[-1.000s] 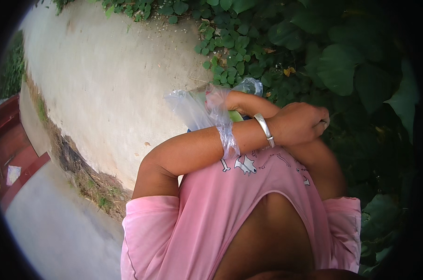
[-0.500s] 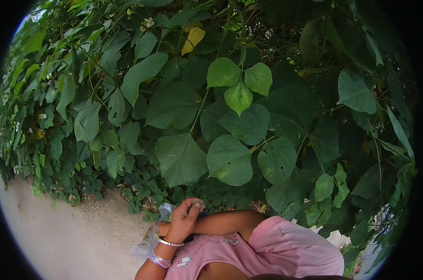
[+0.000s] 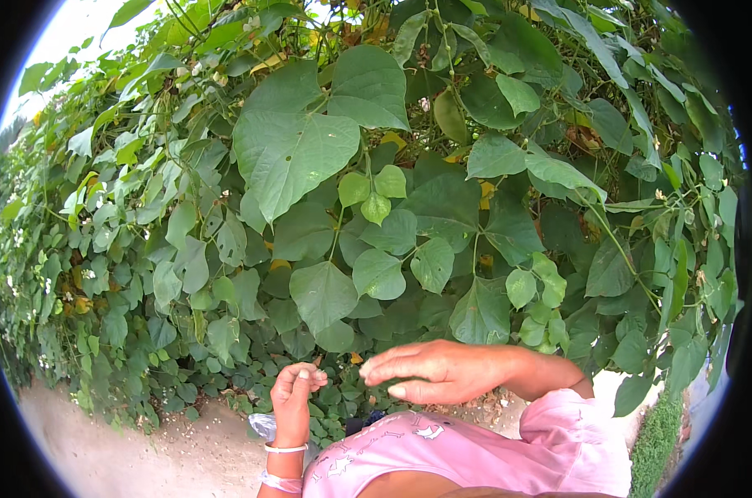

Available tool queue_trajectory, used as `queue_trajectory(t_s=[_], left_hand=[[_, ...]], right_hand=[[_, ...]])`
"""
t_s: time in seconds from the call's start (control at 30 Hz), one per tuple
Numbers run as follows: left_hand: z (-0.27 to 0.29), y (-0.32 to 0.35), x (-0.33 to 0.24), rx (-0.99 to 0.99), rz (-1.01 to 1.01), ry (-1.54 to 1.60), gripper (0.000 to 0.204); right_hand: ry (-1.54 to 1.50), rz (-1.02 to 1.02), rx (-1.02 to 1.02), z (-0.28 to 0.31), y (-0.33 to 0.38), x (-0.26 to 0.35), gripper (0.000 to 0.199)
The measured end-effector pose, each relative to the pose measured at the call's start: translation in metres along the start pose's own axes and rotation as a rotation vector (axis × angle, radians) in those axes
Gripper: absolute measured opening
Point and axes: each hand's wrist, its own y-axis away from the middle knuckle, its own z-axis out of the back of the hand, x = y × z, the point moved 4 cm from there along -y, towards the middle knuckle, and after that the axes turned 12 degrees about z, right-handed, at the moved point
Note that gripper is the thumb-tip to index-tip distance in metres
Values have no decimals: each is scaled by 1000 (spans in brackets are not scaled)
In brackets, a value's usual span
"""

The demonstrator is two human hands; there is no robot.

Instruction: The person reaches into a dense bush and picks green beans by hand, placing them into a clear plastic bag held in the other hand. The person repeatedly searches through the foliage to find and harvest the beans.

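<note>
My left hand (image 3: 293,397) is raised at the lower middle, its fingers curled in toward the thumb. Whatever it may hold is hidden. A pale bangle (image 3: 286,449) circles that wrist, and below it a clear plastic band (image 3: 281,483) wraps the forearm. Part of a clear plastic bag (image 3: 262,427) shows beside the wrist. My right hand (image 3: 436,373) reaches in from the right, fingers stretched toward the left hand, not touching it and holding nothing visible. Broad green leaves (image 3: 323,296) hang just beyond both hands. Higher up dangle flat green bean pods (image 3: 450,116).
A dense wall of climbing bean vines fills the view, with small white flowers (image 3: 17,237) at the left. Pale ground (image 3: 143,452) strewn with bits lies at lower left. Low green growth (image 3: 656,440) edges the lower right.
The view has tilted upward, showing more vine and pods. My right hand has left the bag beside the left wrist and moved right, fingers now extended. My left hand stays curled.
</note>
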Motion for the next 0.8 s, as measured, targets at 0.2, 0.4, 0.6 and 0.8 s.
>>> queue_trajectory(t_s=[0.2, 0.4, 0.6, 0.8], left_hand=[[-6, 16, 20, 101, 81, 26, 16], [20, 27, 30, 49, 129, 36, 15], [34, 42, 40, -14, 167, 17, 15], [39, 44, 51, -52, 183, 39, 16]], right_hand=[[496, 26, -936, 120, -1, 25, 26], [624, -9, -1175, 172, 21, 14, 33], [198, -106, -1166, 211, 18, 15, 37], [306, -146, -888, 213, -13, 31, 39]])
